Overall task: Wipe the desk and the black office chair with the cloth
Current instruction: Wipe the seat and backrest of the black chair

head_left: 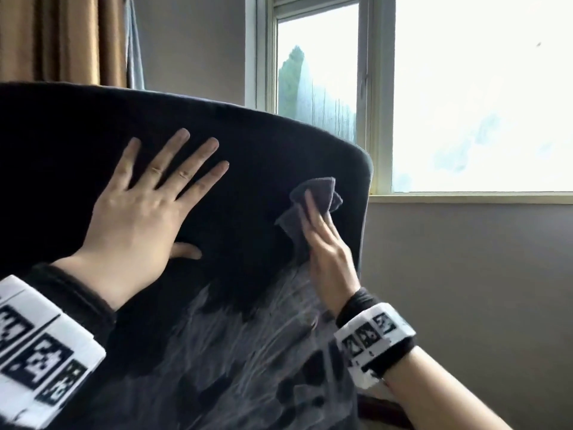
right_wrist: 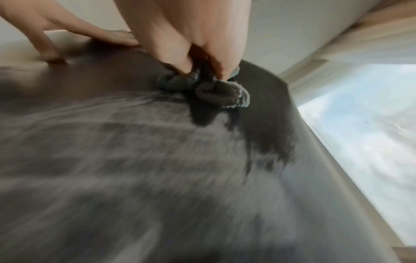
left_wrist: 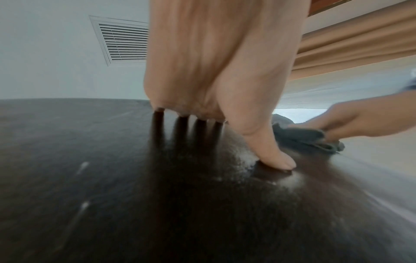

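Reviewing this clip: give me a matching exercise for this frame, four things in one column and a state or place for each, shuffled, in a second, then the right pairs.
Things:
1. left hand
2. right hand
3. cloth
4. curtain

States or places:
A. bunched, dark grey, against the chair back
B. tan, hanging behind the chair at upper left
C. flat with fingers spread, pressing on the chair back
D. grips the cloth near the chair's right edge

Pairs: 1-C, 2-D, 3-A, 4-B

Daylight is pouring through the overexposed window (head_left: 480, 94), backlighting the dim chair back (head_left: 93, 125); both wrist views are smearing with motion blur
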Demonstrator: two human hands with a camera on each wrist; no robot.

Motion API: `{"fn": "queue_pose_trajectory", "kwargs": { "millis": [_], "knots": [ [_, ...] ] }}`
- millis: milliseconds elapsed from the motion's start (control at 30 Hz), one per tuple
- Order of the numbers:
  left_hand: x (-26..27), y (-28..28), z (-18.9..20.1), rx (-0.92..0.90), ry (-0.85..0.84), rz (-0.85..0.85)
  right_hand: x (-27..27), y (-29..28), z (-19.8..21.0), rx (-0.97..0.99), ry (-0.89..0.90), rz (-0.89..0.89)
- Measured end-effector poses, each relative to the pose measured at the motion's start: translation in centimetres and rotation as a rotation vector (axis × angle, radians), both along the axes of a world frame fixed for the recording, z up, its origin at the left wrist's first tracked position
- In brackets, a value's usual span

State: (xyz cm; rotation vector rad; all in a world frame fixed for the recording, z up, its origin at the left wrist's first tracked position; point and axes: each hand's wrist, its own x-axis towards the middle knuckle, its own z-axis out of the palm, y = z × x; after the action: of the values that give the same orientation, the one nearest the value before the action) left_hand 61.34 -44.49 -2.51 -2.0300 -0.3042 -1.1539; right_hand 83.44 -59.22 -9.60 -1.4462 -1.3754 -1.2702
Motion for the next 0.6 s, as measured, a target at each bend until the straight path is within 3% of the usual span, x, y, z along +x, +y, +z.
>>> {"fn": "queue_pose_trajectory", "kwargs": {
  "millis": [67, 167, 267, 333, 400, 467, 533, 600],
  "knots": [
    [0.0, 0.1, 0.0, -0.006, 0.001, 0.014, -1.7, 1.6, -4.2, 0.004, 0.027, 0.04],
    [-0.2, 0.2, -0.1, 0.003, -0.002, 0.025, -3.6, 1.6, -11.7, -0.209, -0.148, -0.005],
    [-0.3, 0.1, -0.2, 0.012, -0.004, 0.025, -1.6, -0.6, -8.7, -0.276, -0.187, -0.051],
    [-0.3, 0.0, -0.3, 0.02, -0.009, 0.023, 0.0, -1.2, -4.4, -0.118, -0.023, -0.038],
    [-0.4, -0.2, -0.3, 0.011, -0.009, 0.015, 0.9, -0.7, -3.1, 0.015, 0.091, -0.011],
    [-0.5, -0.7, -0.4, -0.009, -0.012, 0.036, -0.5, 0.8, -6.7, 0.01, 0.106, 0.021],
    [0.0, -1.4, -1.0, -0.045, -0.005, 0.037, -2.8, 2.0, -12.7, -0.127, 0.081, 0.071],
    [1.2, -2.6, -2.4, -0.086, 0.116, 0.042, -3.7, 1.4, -15.7, -0.261, 0.009, 0.102]
  ]
}}
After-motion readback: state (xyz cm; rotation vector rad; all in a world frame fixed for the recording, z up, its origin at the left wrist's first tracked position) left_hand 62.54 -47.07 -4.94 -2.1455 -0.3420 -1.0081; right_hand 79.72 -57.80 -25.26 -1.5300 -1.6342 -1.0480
